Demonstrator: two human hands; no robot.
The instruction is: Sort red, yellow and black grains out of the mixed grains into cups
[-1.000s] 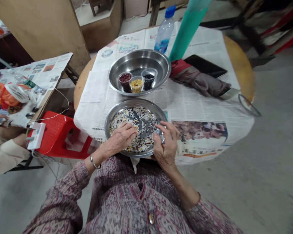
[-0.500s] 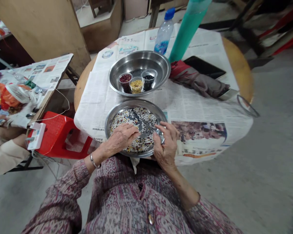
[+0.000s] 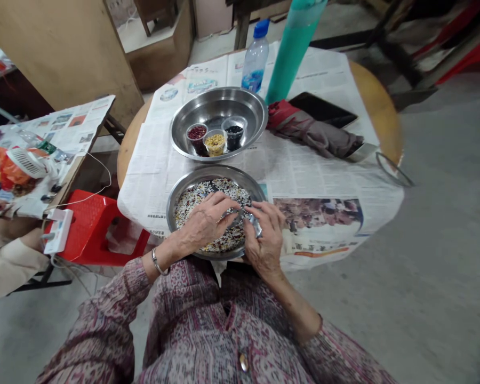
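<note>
A round steel tray (image 3: 171,205) near the table's front edge holds a spread of mixed grains and beans (image 3: 194,194), mostly white with dark, red and yellow ones among them. My left hand (image 3: 210,218) reaches over its middle, thumb and fingertips a little apart. Facing it from the tray's right side, my right hand (image 3: 266,234) has its fingers bent and its thumb held off from them. The fingertips of the two hands come close together above the grains. No bean shows clearly in either hand.
Behind stands a steel basin (image 3: 244,96) with cups of red beans (image 3: 197,132), yellow beans (image 3: 215,141) and black beans (image 3: 234,131). A water bottle (image 3: 255,58), green bottle (image 3: 296,50), folded umbrella (image 3: 316,130) and dark tablet (image 3: 324,109) lie beyond. A red stool (image 3: 92,213) is left.
My left hand has moved right over the tray toward my right hand, and its thumb and fingers have parted. My right hand stays at the tray's right side. The view has shifted slightly.
</note>
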